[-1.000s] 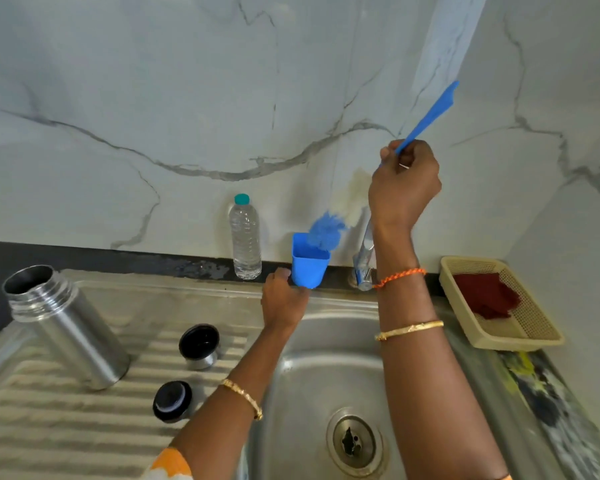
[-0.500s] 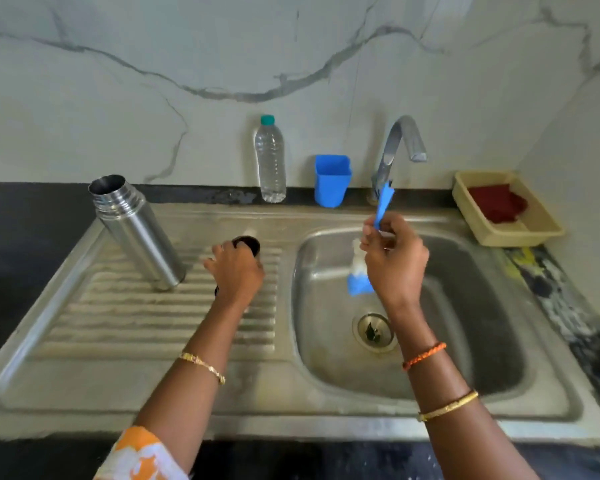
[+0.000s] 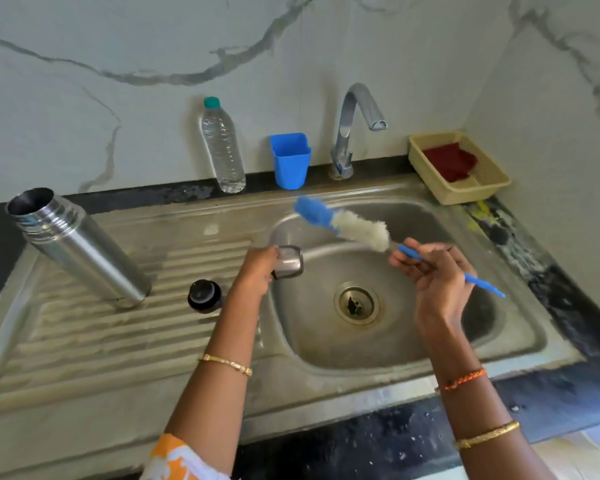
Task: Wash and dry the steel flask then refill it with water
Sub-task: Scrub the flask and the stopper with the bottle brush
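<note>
Steel flask upright on drainboard; left fingers round cup, right fingers round brush.

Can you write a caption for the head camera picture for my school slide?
Over the sink, left hand holds the steel cup; right hand holds the bottle brush.
</note>
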Available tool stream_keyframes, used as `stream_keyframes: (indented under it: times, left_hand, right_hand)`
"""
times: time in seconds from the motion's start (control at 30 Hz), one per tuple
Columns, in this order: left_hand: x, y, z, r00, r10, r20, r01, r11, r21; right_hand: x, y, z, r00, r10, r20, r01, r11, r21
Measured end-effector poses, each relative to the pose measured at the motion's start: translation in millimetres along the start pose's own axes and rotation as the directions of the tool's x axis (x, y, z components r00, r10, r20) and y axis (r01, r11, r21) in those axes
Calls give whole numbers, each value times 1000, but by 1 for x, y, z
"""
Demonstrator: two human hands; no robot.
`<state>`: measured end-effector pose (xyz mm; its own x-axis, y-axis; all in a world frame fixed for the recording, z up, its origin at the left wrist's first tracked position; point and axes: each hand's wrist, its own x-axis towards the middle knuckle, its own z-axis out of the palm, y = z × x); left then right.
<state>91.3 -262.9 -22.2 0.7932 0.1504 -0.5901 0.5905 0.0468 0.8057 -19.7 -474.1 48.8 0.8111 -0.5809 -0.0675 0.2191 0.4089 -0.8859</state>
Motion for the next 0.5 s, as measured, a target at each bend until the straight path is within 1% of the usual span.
stream_keyframes:
  times: [0.07,0.13,0.23,0.27,0.3,0.37,0.4,0.43,0.47,0.5]
  left_hand:
    - [3,-8,14,995,-97,-6,95,988,-119]
    - [0,-9,26,986,-166,8,165,974,-152]
    - [1,-4,43,987,-143,76,152,979,-134]
    - [2,-2,51,986,-144,87,153,983,-102]
    - [3,-3,58,985,-158,70,163,984,-78]
    - [3,-7,70,983,-181,36,185,971,-152]
    - [8,-10,72,988,-154,-2,151,969,-194]
    - [28,-20,75,990,-115,-86,94,973,-209]
    - [61,-37,74,981,-77,-177,42,981,-190]
    - [77,-45,74,962,-72,-265,24,984,-178]
  right_hand:
    - [2,7,-17,996,84,26,-83,996,-8]
    - [6,14,-34,990,135,48,-134,991,-27]
    - [17,22,-52,969,188,162,-182,982,-52]
    - [22,24,-58,957,205,207,-197,979,-60]
    - [27,24,-64,941,225,252,-214,974,-69]
    - [40,25,-76,913,290,288,-280,957,-78]
    - [47,27,-82,905,336,263,-338,940,-39]
    - [55,28,-90,895,386,226,-402,915,28]
    - [63,30,-98,891,432,139,-445,892,80]
    - [71,30,-108,896,444,26,-445,892,84]
